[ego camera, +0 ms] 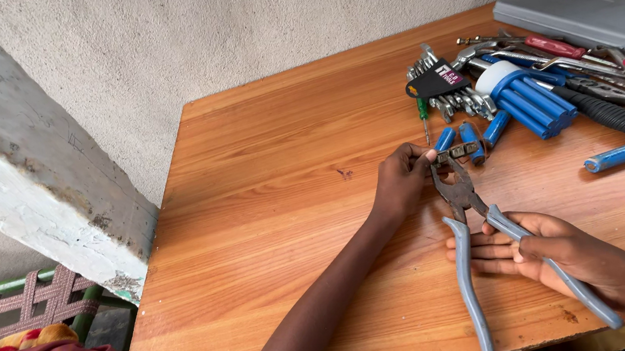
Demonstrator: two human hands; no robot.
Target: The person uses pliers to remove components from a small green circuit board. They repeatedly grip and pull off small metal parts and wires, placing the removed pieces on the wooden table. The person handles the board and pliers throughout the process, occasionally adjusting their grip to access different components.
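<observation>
A person sits at a wooden table (pixel 268 205) and works with both bare hands. The right hand (pixel 556 252) lies low on the table, palm up, and its grip is closed around one grey-blue handle of the pliers (pixel 464 200). The other handle sticks out free toward the person, so the handles are spread apart. The pliers point away from the person, with the rusty head up near the left hand (pixel 402 180).

The left hand rests just past the head of the pliers. Its grip is narrow: the fingertips pinch a small metal piece (pixel 458 153) that sits right at the tips of the pliers. The piece touches the pliers, but I cannot tell if the pliers bite it tight.

So the pliers lie between the two hands, with the head by the left hand and the handles by the right.

Just behind the hands are small blue bits (pixel 476 134), lying loose on the table. Farther back is a heap of tools (pixel 549 80), with wrenches, blue handles and a black handle. One blue handle (pixel 620 155) lies alone to the right. A grey case (pixel 588 10) sits at the far edge of the table, by the wall (pixel 228 25). A woven seat (pixel 15 303) shows low on the left.
</observation>
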